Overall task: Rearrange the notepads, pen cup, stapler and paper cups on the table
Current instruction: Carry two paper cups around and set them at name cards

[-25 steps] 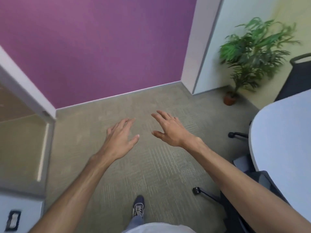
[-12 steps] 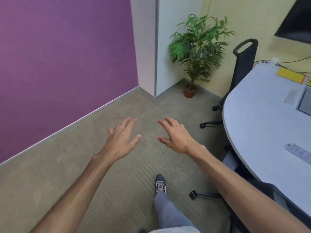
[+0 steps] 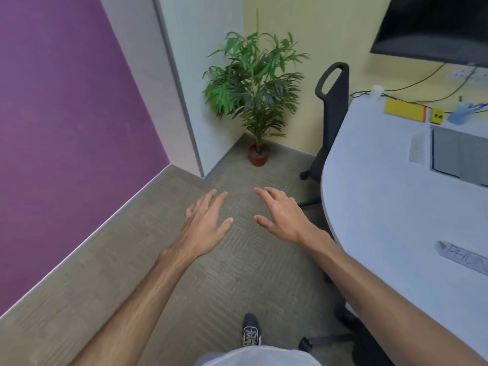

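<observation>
My left hand [image 3: 204, 220] and my right hand [image 3: 282, 213] hover palm-down over the carpet, fingers spread, holding nothing. The white table [image 3: 375, 207] lies to the right of them. At its far edge sits a yellow notepad [image 3: 405, 110], a small yellow stapler [image 3: 438, 116] beside it, and a blue pen cup [image 3: 460, 113] lying tilted with pens in it. A white paper cup [image 3: 377, 90] stands at the far corner. A grey pad [image 3: 460, 154] lies further right.
A black office chair [image 3: 331, 107] stands at the table's far left side and another chair base [image 3: 343, 339] near my right arm. A potted plant [image 3: 257, 96] fills the corner. A dark screen [image 3: 433, 27] hangs on the yellow wall. A taped label [image 3: 464, 257] is on the table.
The view has swung right: the table with notepad, stapler and pen cup has come into sight. Both hands keep the same open, spread pose in front of me.
</observation>
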`<state>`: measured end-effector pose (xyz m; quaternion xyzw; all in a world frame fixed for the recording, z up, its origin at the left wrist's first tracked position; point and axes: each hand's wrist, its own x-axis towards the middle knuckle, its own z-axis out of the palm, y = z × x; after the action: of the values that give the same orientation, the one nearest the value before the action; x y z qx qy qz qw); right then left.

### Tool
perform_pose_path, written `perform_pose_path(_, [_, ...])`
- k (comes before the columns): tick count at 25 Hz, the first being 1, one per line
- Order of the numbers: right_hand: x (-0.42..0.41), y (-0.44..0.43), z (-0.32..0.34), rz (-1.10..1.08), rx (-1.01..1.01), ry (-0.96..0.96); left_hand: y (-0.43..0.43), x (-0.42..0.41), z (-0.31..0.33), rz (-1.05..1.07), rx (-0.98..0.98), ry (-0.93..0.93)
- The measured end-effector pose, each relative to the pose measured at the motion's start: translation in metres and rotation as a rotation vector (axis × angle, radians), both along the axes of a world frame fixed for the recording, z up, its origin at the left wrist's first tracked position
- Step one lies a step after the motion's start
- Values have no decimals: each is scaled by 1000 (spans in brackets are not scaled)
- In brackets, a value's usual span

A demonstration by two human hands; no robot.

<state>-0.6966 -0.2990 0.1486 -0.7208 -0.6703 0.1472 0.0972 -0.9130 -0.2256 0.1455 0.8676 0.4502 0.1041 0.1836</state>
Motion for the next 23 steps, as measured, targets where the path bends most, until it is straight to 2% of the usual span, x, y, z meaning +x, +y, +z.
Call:
perform_pose_path(14, [186, 154, -5, -428, 34, 33, 238, 235, -7, -422, -7, -17])
perform_pose_path(23, [284, 236, -1, -834, 31, 95, 359, 375, 10, -694, -55, -50])
